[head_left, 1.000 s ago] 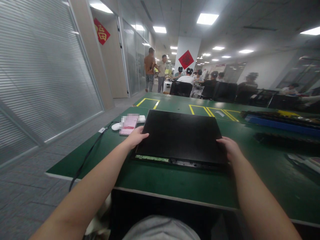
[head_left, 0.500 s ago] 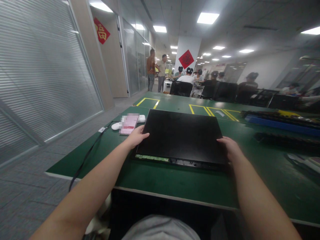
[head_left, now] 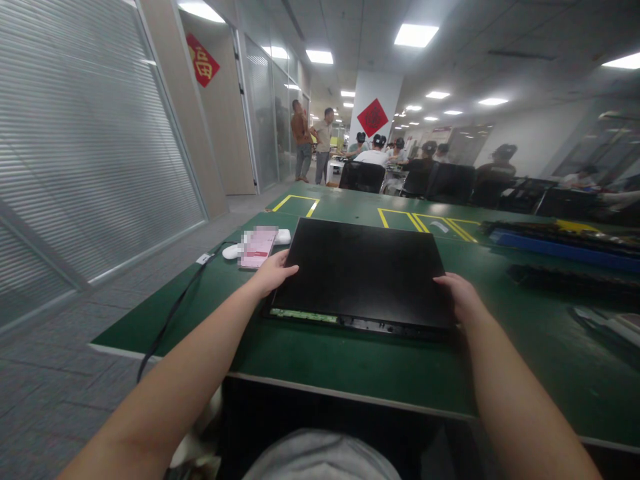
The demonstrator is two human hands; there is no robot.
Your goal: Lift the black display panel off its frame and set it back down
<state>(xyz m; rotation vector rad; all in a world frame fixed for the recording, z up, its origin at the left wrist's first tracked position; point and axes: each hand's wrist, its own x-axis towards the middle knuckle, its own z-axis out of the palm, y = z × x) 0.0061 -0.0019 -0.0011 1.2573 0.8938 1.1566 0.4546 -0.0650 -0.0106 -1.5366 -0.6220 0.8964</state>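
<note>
A flat black display panel (head_left: 365, 273) lies in front of me, its dark face up. Along its near edge a strip of green circuit board (head_left: 304, 315) shows at the left, with a black frame part continuing to the right. My left hand (head_left: 275, 272) grips the panel's left edge, thumb on top and fingers at the side. On the opposite edge, my right hand (head_left: 461, 297) is closed round the panel with its thumb over the face. The undersides of both grips are hidden.
The panel is over a green table (head_left: 350, 363) with yellow tape outlines. Left of it lie a phone (head_left: 260, 247), a white object (head_left: 231, 252) and a black cable (head_left: 183, 297). A blue tray (head_left: 560, 250) of dark parts stands at the right. Several people sit or stand beyond.
My hands and the panel stay in practically the same place. In the background, a standing person in a brown top has shifted slightly to the left.
</note>
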